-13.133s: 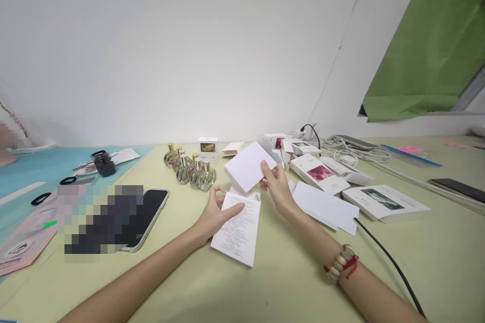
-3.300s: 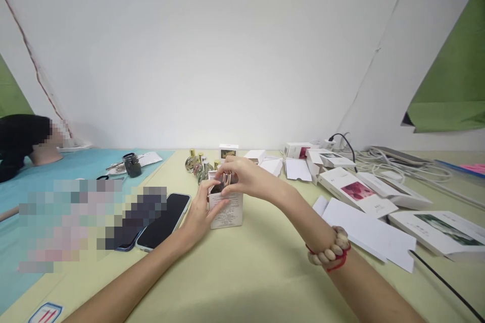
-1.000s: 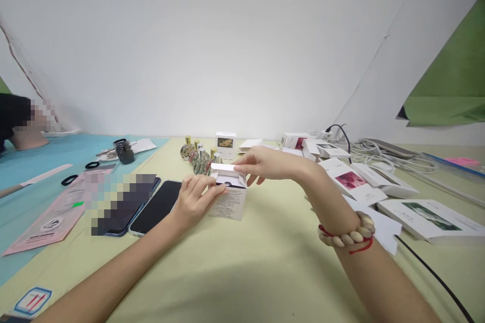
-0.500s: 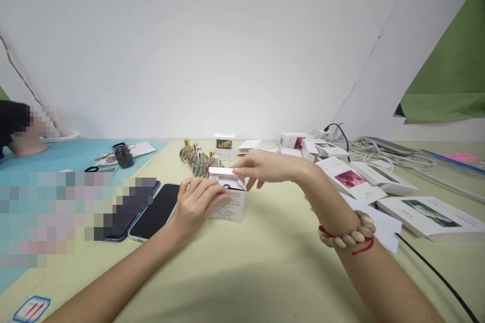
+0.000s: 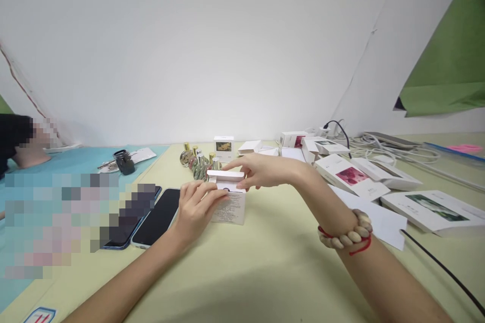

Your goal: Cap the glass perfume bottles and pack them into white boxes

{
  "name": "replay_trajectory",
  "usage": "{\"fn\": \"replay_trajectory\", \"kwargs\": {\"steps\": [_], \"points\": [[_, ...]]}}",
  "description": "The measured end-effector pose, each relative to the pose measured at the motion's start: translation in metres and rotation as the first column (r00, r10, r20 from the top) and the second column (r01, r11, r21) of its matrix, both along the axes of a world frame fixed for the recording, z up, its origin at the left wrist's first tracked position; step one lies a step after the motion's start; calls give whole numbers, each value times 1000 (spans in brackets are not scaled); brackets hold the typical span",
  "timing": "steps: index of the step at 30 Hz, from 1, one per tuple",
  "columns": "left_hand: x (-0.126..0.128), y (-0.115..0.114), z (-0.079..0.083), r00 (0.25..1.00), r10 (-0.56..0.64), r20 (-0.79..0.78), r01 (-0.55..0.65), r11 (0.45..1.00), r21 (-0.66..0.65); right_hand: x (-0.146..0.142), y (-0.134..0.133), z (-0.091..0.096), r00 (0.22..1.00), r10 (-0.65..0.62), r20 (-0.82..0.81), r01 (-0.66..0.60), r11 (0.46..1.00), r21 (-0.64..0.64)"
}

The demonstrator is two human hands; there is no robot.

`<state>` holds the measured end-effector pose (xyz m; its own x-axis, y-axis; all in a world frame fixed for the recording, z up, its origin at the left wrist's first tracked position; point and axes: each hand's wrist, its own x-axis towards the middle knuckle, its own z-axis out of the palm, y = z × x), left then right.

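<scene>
A small white cardboard box (image 5: 230, 208) with printed text on its near side stands on the table, its top flap raised and tilted. My left hand (image 5: 197, 207) grips the box from the left, fingers across its upper front edge. At the upper right corner, my right hand (image 5: 261, 169) has thumb and index finger at the lid flap (image 5: 226, 175), pinching its end. The box's inside is mostly hidden. Just behind it stands a cluster of round glass perfume bottles (image 5: 199, 164) with gold and silver caps, partly covered by the box.
A closed white box (image 5: 224, 147) stands behind the bottles. Flat picture-fronted boxes (image 5: 352, 176) and white cables (image 5: 379, 149) lie right. Two phones (image 5: 157, 219) lie left, near a dark jar (image 5: 124, 161) on a blue mat (image 5: 87, 154). Another person's dark sleeve (image 5: 15, 136) shows far left.
The lid flap has tipped toward me, showing more of its face. My right fingers have moved slightly lower along its right end. My left hand keeps its grip; the camera view has shifted a little.
</scene>
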<state>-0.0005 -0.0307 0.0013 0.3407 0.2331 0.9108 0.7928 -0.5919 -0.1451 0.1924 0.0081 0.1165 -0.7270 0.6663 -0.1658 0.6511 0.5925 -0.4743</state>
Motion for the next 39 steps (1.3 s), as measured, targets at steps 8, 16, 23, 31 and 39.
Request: {"fn": "replay_trajectory", "kwargs": {"steps": [8,16,23,31,39], "points": [[3,-5,6,985,-22,169,55,980,-190,-6,-6,-1,996,83,-30,-88,965,-247],[3,-2,2,996,6,84,13,974,-225,-5,-6,1,998,46,-48,-59,951,-304],[3,-2,5,997,30,76,-16,983,-184,-4,-2,2,999,36,4,-32,937,-348],[5,-4,4,998,55,34,-44,968,-246,-3,-4,2,998,-1,59,17,963,-271],[8,-5,2,995,98,-27,-102,978,-183,-6,-9,5,993,-72,94,89,978,-189]]}}
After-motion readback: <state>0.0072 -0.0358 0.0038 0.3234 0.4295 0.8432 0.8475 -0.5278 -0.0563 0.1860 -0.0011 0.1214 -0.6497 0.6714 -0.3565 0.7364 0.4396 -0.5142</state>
